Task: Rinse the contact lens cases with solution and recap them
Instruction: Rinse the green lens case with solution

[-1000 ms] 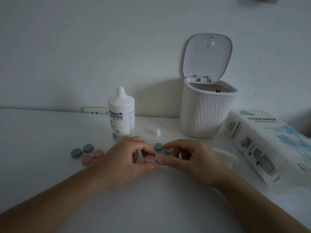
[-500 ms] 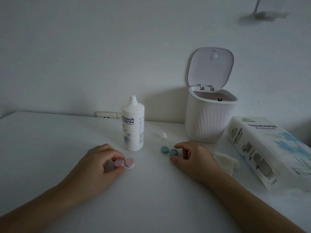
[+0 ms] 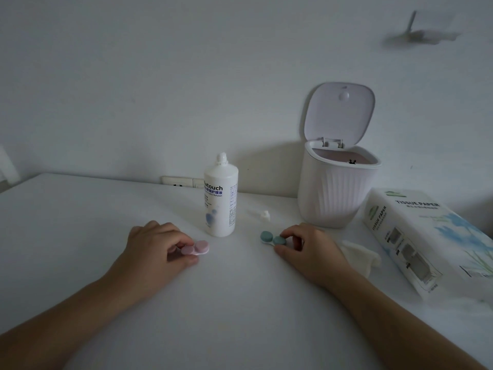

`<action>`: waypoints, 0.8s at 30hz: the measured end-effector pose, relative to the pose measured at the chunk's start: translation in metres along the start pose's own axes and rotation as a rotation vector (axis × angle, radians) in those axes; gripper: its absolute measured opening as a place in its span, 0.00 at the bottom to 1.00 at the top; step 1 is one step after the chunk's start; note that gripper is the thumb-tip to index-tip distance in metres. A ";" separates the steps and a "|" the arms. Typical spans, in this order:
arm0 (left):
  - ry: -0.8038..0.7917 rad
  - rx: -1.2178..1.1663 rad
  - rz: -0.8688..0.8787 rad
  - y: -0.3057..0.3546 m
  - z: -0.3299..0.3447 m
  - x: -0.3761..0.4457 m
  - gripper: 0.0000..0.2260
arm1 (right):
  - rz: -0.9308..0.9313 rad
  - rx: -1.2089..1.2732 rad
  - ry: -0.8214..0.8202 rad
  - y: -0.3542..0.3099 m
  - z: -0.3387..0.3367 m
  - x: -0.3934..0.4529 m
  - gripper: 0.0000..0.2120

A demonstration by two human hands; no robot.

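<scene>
A pink contact lens case [image 3: 197, 247] with both caps on lies on the white table [image 3: 240, 303], and my left hand [image 3: 157, 249] pinches its left end between thumb and fingers. My right hand [image 3: 306, 249] pinches the right end of a teal capped case [image 3: 272, 238]. The white solution bottle [image 3: 221, 196] stands upright between and behind the two cases, its nozzle uncovered. Its small white cap [image 3: 265, 215] lies on the table to the right of the bottle.
A white ribbed bin [image 3: 333, 193] with its lid up stands at the back right. A tissue paper box [image 3: 426, 236] lies along the right side, and a crumpled tissue [image 3: 360, 256] sits by my right wrist. A wall socket [image 3: 177, 181] is behind the bottle.
My left hand slid the pink case leftward away from the teal one. My right hand took hold of the teal case. The view shifted, so the blue and salmon cases at left left the frame.
</scene>
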State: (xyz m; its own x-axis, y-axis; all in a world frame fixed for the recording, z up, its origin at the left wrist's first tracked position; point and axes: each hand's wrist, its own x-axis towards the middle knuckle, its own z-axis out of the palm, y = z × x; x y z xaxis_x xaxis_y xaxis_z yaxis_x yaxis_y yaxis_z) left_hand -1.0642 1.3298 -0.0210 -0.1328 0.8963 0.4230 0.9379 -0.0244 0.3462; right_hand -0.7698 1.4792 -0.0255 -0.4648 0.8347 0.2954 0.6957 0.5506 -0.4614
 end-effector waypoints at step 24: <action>-0.209 -0.347 0.182 0.078 0.053 0.051 0.21 | -0.145 0.223 -0.119 -0.008 -0.014 -0.012 0.12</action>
State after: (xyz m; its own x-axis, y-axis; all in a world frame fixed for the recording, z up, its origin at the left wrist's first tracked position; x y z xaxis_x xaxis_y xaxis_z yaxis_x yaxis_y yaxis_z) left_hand -0.9806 1.3975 -0.0165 0.1252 0.9331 0.3372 0.7720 -0.3051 0.5576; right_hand -0.7622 1.4652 -0.0134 -0.6208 0.7331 0.2779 0.4854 0.6378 -0.5980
